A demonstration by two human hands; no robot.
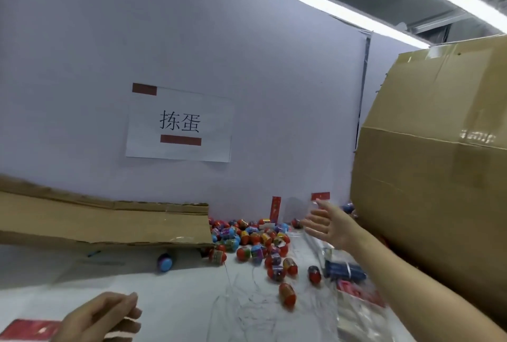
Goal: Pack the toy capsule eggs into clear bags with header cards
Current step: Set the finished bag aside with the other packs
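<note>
Right hand (327, 225) stretched out over the white table (178, 300), fingers spread and grasping nothing, near the large cardboard box (439, 163) and above the heap of capsule eggs (255, 237) against the wall. Left hand (101, 317) low in front, fingers loosely curled, seemingly empty, beside a red header card (27, 329). Clear bags (359, 311) lying blurred at the table's right.

Eggs heaped mid-frame on the table, boxes to either side.
The eggs (253, 240) lie on the table (178, 300) against the wall (192, 39), right of the flat cardboard (104, 221) at lower left and left of the big box (433, 163) filling the right edge. A sign (179, 124) hangs on the wall above them. Bags (359, 311) lie at lower right, a card (30, 329) in the bottom-left corner. The right hand (327, 225) is over the heap's right end; the left hand (101, 317) is at bottom left.
</note>
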